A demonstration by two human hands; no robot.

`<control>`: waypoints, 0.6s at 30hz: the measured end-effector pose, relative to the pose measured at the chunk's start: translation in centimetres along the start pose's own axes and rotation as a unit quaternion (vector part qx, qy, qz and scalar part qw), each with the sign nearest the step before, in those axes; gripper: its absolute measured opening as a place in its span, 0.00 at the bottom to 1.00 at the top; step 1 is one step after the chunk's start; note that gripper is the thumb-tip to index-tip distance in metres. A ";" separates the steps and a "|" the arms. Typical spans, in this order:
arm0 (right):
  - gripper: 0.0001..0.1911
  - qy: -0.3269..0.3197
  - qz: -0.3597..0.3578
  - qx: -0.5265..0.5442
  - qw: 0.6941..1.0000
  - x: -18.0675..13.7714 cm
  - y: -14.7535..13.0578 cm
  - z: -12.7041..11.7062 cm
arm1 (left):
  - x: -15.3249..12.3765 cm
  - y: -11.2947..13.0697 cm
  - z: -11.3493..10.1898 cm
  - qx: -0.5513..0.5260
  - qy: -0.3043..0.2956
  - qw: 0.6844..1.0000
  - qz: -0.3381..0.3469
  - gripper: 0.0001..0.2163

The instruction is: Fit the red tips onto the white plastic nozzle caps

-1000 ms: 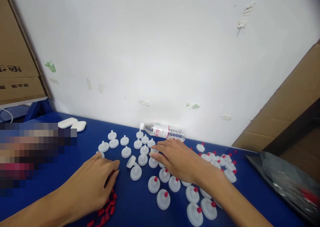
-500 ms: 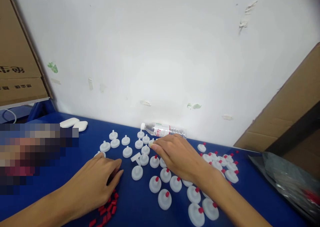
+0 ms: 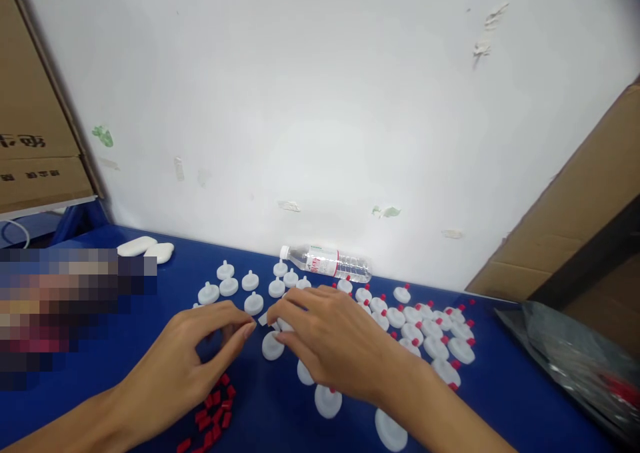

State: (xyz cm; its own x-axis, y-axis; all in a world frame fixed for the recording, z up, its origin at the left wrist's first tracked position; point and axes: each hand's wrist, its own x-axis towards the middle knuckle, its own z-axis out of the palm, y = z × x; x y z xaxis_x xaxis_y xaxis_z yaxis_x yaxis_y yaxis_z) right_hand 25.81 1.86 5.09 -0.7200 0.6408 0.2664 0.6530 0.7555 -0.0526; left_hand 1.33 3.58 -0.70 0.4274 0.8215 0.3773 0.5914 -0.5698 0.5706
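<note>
My left hand (image 3: 190, 356): thumb and forefinger pinched, contents untellable. My right hand (image 3: 327, 338): curled around a white plastic disc (image 3: 285, 324), grip unclear. Small red tubular plastic caps (image 3: 204, 422): loose on the blue tabletop (image 3: 275, 420), seemingly for easy reach.

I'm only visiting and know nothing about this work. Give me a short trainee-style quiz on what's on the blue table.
1. True or false: the clear bottle lies on its side.

2. The loose red pieces are nearer which of the person's hands? A) left B) right

3. Fill in: the white discs clustered beside the plastic bag have ____ tips.

Key: 1. True. 2. A, the left hand. 3. Red.
</note>
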 end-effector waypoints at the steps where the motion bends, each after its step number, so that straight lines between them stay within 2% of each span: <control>1: 0.09 -0.013 -0.004 0.011 1.000 0.1 -0.2 0.0 | 0.0 0.1 0.0 -0.022 0.001 1.000 -0.013 0.15; 4: 0.16 -0.031 -0.005 0.033 0.999 0.2 -0.6 0.0 | 0.1 0.4 -0.1 -0.076 -0.024 0.996 -0.048 0.15; 7: 0.22 -0.020 0.011 0.037 0.999 0.3 -0.9 0.0 | 0.2 1.0 -0.2 -0.104 -0.053 0.992 -0.053 0.18; 10: 0.23 -0.012 0.023 0.041 0.999 0.2 -1.0 -0.1 | 0.3 1.5 -0.3 -0.107 -0.059 0.992 -0.041 0.19; 15: 0.22 -0.013 0.006 0.054 0.998 0.0 -1.0 0.1 | 0.1 1.8 -0.3 -0.117 -0.077 0.990 -0.035 0.19; 18: 0.23 0.007 -0.003 0.066 0.998 -0.1 -0.8 0.2 | 0.2 1.7 -0.4 -0.136 -0.074 0.987 -0.044 0.19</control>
State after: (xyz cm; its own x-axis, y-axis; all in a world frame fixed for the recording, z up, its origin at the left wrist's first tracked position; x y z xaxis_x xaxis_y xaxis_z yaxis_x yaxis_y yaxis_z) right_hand 25.33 1.22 4.89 -0.7200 0.6352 0.2796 0.6114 0.7712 -0.1774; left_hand 2.19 2.80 0.64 0.4899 0.8437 0.2193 0.4338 -0.4542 0.7781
